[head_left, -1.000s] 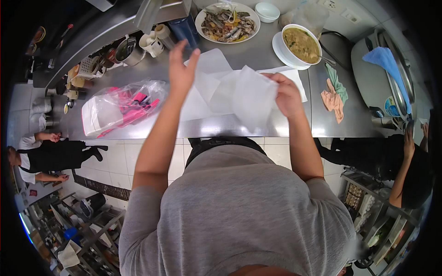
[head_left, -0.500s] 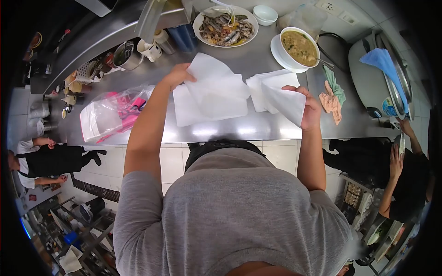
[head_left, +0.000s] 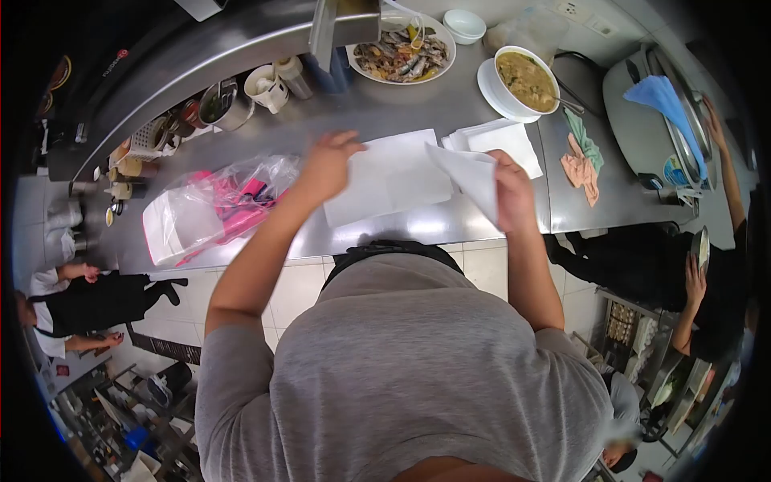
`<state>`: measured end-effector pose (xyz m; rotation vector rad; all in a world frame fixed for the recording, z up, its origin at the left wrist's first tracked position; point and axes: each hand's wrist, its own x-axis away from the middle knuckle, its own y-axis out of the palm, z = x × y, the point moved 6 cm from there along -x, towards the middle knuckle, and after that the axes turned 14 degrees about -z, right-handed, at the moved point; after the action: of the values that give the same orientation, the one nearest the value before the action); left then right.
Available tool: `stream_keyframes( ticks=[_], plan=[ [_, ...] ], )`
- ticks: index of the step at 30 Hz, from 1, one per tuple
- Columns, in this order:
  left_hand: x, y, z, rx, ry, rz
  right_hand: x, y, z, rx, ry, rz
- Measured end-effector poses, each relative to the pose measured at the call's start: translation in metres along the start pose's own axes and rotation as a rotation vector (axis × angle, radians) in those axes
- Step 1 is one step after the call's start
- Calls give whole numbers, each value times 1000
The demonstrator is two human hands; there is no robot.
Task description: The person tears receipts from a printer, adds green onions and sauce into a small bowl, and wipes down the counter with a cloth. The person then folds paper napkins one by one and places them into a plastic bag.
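My left hand [head_left: 331, 167] is over the upper left edge of a flat pile of white paper sheets [head_left: 393, 178] on the steel counter. Its fingers are apart, slightly blurred, with nothing visible in them. My right hand [head_left: 514, 193] pinches a white paper sheet [head_left: 472, 173], which hangs folded down to the left, its tip over the right edge of that pile. Behind it lies a second stack of white sheets [head_left: 514, 143], partly covered by the held sheet. A clear plastic bag with pink and white packaging [head_left: 221, 205] lies left of my left hand.
Along the back stand a plate of cooked fish [head_left: 405, 76], small bowls [head_left: 463, 24] and a soup bowl [head_left: 526, 84] with a spoon. Cloths [head_left: 580, 165] and a large lidded pot [head_left: 642, 120] are right; containers [head_left: 229, 108] are left. People [head_left: 88, 305] stand at both sides.
My left hand has let go of the sheet it held, which now lies on the pile, and moved down and right. My right hand has brought its sheet left, toward the pile.
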<state>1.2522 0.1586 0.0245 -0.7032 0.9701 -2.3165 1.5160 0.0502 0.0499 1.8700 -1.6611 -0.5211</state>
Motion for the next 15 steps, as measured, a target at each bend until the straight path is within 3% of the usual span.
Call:
stream_keyframes(
  ticks=[1,3,6,8,10,15],
  plan=[
    [4,-1,25,300,24,30,-3,9,11,69,-9,47],
    [12,27,63,1034,144,-131,-8,33,32,272,-28,107],
    [22,36,84,1205,221,-168,-18,87,46,352,-39,88],
    [27,32,75,1410,117,-99,-21,94,54,422,-28,74],
    [38,18,77,1621,-19,16,-26,89,58,273,3,35],
    [29,33,0,1291,-132,173,-53,44,58,54,97,-139]
  ],
)
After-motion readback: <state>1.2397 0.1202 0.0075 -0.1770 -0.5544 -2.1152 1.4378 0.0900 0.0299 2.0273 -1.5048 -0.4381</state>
